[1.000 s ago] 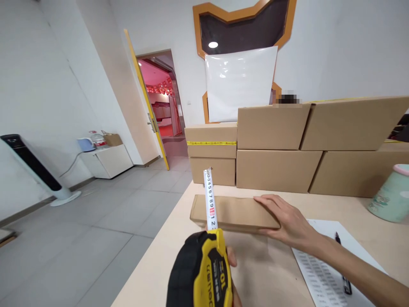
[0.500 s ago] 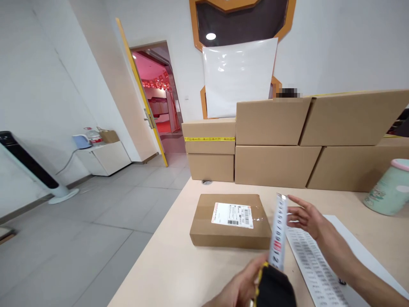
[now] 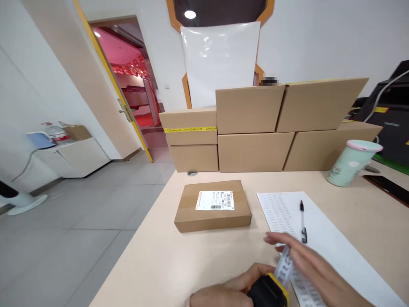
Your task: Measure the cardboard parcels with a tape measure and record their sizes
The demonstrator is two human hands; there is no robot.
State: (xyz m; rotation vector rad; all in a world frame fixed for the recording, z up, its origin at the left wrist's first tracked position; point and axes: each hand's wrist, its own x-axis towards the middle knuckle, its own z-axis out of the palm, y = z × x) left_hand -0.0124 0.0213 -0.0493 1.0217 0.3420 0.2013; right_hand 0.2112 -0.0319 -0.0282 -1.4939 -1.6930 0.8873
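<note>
My left hand [image 3: 231, 288] is closed around a black and yellow tape measure [image 3: 266, 292] at the bottom of the view. A short length of its white blade [image 3: 283, 269] sticks out, tilted up and to the right. My right hand [image 3: 308, 260] is beside the blade's end, fingers stretched out and pointing left; the hand partly hides the blade, so I cannot tell how firmly they touch. Beyond my hands a flat brown cardboard box [image 3: 212, 216] with a white shipping label [image 3: 215, 200] lies on the table. Printed sheets [image 3: 332, 245] lie partly under my right hand, with a pen [image 3: 302, 221] on top.
Stacked cardboard boxes [image 3: 252, 153] line the table's far edge. A green tumbler with a pink rim [image 3: 348, 164] and a dark phone [image 3: 388, 189] stand and lie at the right, near a black machine [image 3: 391, 119]. Someone's head top shows above the boxes.
The extended blade has become much shorter. My right hand has come down and closer to the tape measure. The view has turned right, bringing the pen, phone and black machine into sight.
</note>
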